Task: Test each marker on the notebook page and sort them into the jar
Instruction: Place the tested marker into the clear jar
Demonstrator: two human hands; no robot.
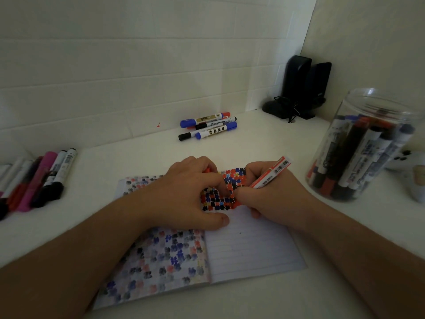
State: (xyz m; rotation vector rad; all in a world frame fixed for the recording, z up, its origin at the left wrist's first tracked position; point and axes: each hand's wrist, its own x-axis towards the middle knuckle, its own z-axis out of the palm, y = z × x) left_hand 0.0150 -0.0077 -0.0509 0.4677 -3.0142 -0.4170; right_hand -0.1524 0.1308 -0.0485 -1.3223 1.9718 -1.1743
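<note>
Pressing red marker (268, 177) tip onto notebook (250, 247), right hand (266, 194) fingers gripping barrel; left hand (190, 192) pinning page, apparently holding cap. Risking smudged ink under sliding palm.

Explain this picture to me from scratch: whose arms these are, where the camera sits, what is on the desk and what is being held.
There is no machine here. A person wears one wide-angle camera on the head, so you look forward and down along their two bare arms.

The right hand grips a red marker like a pen, its tip down among the coloured test blots on the open notebook. The left hand rests on the page; something orange shows under its fingers, perhaps the cap, but I cannot tell.

On the white desk: a clear jar on the right, already holding many markers; a small pile of markers near the wall; a row of markers at the far left; and dark speakers in the corner.
</note>
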